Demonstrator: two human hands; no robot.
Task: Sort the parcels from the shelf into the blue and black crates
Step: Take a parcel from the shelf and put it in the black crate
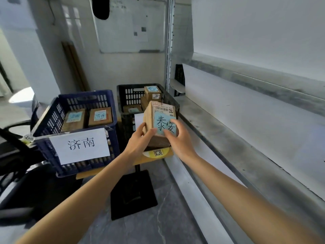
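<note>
Both hands, left hand (140, 138) and right hand (179, 138), gripped a labelled cardboard parcel (161, 118) in front of the black crate (126, 95).

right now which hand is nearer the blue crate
Left. The left hand grips the parcel on the side facing the blue crate, without touching the crate. The right hand grips the parcel's far side, toward the shelf.

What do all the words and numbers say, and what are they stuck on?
"济南": paper sign on the blue crate.
"泰安": blue sticker on the held parcel, gripped by left hand and right hand.
"63": shipping label above that sticker.
"济南", faint: a parcel's sticker inside the blue crate.
Unreadable: whiteboard writing, black crate parcels' labels.
</note>
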